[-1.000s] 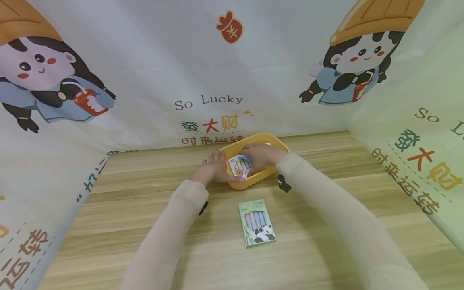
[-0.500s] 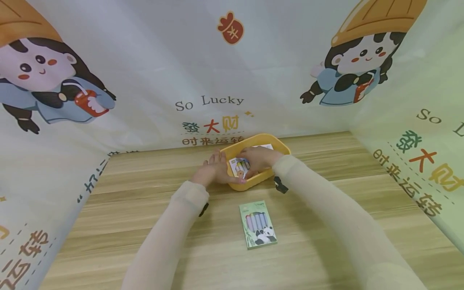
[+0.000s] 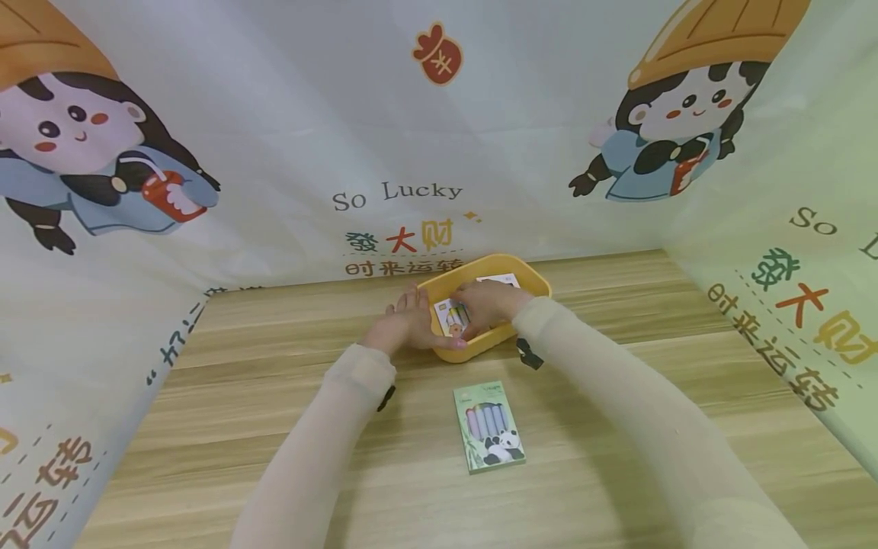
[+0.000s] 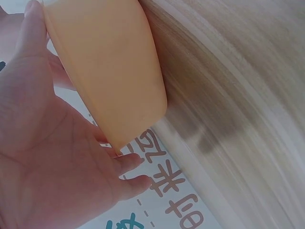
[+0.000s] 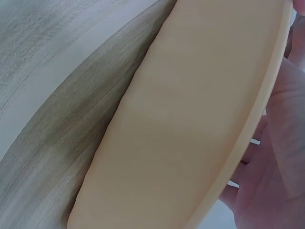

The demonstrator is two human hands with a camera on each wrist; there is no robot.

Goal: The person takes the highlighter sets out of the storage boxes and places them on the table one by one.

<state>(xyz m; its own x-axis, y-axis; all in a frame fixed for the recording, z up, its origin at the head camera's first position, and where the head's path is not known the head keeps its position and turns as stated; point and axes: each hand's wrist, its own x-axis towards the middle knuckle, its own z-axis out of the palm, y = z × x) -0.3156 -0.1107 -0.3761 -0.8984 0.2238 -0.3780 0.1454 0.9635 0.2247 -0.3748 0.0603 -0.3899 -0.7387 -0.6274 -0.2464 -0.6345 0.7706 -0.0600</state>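
Note:
A yellow plastic basket stands at the back of the table against the curtain. My left hand rests on its left end, thumb along the near rim and fingers straight. In the left wrist view that hand touches the basket's rim from outside. My right hand reaches into the basket and grips a white box printed with coloured crayon-like sticks and a small animal. Another white box shows beyond it. In the right wrist view the basket wall hides part of the right hand.
A green box with coloured sticks and a panda lies on the wooden table in front of the basket. A printed cloth curtain hangs behind the table and along both sides.
My right hand has shifted slightly to the left inside the basket, and the white box under it has turned a little. The left hand and the green box have stayed in place.

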